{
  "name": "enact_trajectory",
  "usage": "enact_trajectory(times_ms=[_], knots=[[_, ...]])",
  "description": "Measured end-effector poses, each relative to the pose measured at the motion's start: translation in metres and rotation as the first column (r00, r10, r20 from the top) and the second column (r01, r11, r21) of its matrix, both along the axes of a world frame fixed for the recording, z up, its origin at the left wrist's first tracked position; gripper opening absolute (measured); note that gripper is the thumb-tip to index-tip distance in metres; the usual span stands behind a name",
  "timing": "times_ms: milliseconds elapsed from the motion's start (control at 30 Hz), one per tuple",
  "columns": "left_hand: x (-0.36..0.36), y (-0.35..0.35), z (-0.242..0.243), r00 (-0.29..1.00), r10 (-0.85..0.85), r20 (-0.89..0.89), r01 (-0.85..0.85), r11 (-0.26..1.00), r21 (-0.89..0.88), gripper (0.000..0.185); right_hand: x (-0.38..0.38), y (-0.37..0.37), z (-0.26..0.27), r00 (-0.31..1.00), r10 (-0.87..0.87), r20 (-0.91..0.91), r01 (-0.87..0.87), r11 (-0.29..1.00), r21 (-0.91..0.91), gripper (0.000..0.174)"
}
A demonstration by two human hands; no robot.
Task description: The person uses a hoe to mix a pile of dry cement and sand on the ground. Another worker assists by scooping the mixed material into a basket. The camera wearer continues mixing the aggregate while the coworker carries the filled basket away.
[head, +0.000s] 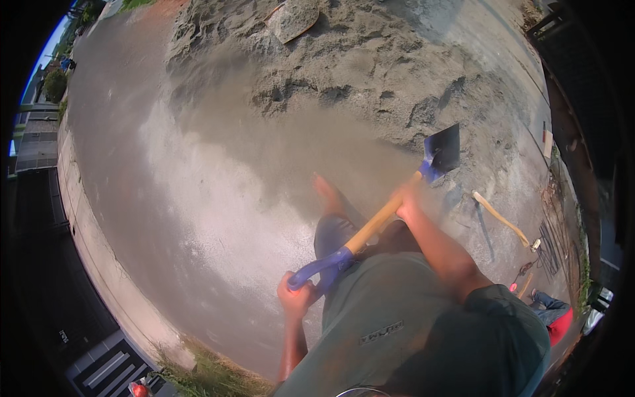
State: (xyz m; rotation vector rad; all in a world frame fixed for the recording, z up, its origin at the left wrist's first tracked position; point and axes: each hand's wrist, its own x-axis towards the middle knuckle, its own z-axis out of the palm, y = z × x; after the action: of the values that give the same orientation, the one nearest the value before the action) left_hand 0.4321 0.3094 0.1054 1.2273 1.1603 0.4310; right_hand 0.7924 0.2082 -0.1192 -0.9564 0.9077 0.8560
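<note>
Across my front runs a shovel with a wooden shaft (pixel 378 224), a blue D-shaped grip (pixel 317 268) and a dark metal blade (pixel 443 153). My left hand (pixel 297 297) is closed around the D-grip at the lower end. Near the blade, my right hand (pixel 409 199) holds the shaft. The blade is tilted above the right part of a grey heap of sand or cement mix (pixel 347 74); no load shows on its visible face. Dust blurs the ground between the heap and my bare foot (pixel 326 188).
A second blade (pixel 293 20), covered in grey mix, lies at the top of the heap. On the right are a loose wooden handle (pixel 502 218), thin rods (pixel 555 248) and a person in red (pixel 560 322). A concrete kerb (pixel 99 238) curves along the left, with grass (pixel 213 367) below.
</note>
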Motion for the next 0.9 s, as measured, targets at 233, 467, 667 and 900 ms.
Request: enact_trajectory(times_ms=[233,467,667,900], knots=[[-0.038,-0.198,0.033,0.985,0.116,0.125,-0.097,0.984,-0.148,0.02,-0.046,-0.155,-0.032,0.988,0.117,-0.098,-0.116,0.993,0.017,0.018],[-0.097,-0.312,0.065,0.98,0.167,0.11,-0.101,0.889,-0.447,0.019,-0.126,-0.291,-0.055,0.962,0.188,-0.197,-0.199,0.979,-0.036,0.018],[-0.164,-0.38,0.049,0.935,0.312,0.168,-0.191,0.844,-0.501,0.017,-0.201,-0.329,-0.037,0.957,0.256,-0.133,-0.27,0.958,-0.1,0.016],[-0.316,-0.471,-0.005,0.876,0.48,0.036,-0.402,0.77,-0.496,0.016,-0.353,-0.364,-0.104,0.854,0.501,-0.145,-0.517,0.849,-0.109,0.02]])
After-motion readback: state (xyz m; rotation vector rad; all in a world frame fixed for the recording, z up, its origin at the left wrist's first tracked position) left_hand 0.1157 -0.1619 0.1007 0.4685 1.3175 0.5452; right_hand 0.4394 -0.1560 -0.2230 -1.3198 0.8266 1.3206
